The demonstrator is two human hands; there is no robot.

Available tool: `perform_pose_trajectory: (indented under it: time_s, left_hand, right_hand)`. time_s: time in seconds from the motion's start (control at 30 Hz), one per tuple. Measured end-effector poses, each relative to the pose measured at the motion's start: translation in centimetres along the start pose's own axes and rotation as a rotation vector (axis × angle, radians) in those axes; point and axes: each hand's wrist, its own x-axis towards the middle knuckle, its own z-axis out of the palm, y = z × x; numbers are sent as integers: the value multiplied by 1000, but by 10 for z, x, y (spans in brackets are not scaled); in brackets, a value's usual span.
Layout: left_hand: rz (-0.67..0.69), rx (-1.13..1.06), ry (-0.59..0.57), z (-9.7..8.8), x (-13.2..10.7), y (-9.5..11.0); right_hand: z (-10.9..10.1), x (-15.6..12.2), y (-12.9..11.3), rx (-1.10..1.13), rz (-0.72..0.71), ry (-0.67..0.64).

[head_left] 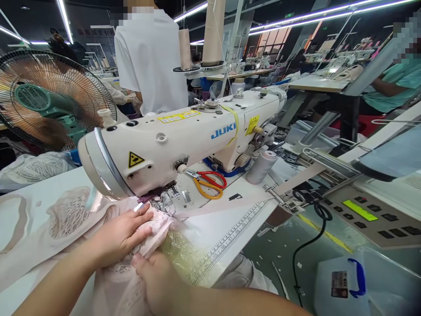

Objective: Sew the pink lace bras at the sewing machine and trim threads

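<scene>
Across the near scene, a white table (pixel 219 226), with a sewing machine (pixel 177 136) on it. Spread over the near left, right up beneath the machine's left end, pink lace cloth (pixel 161 228). Laid on that cloth with fingers extended, left hand (pixel 123 232); nearer, with thumb against a fold, right hand (pixel 162 281), cannot tell whether gripping. Farther right, scissors (pixel 199 177); beyond them, a thread cone (pixel 259 168).
</scene>
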Motion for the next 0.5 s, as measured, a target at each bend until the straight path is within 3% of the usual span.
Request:
perform_pose_trajectory:
  time_s: [0.07, 0.17, 0.3, 0.4, 0.47, 0.5]
  left_hand:
    - [-15, -41, 29, -2, -4, 4]
    - [-116, -96, 165, 3, -21, 14]
    - [-224, -68, 360, 34, -51, 25]
    - [-211, 19, 461, 66, -63, 26]
    - [-158, 96, 493, 83, -65, 24]
    - [-130, 133, 501, 88, -65, 22]
  right_hand:
    - [1, 2, 1, 79, -14, 29]
    - [5, 4, -1, 245, -31, -3]
    - [9, -1, -12, 285, 107, -18]
    - [-1, -14, -21, 24, 218, -21]
    - [-21, -25, -27, -348, 101, -126]
    - [-34, -30, -31, -577, -42, -223]
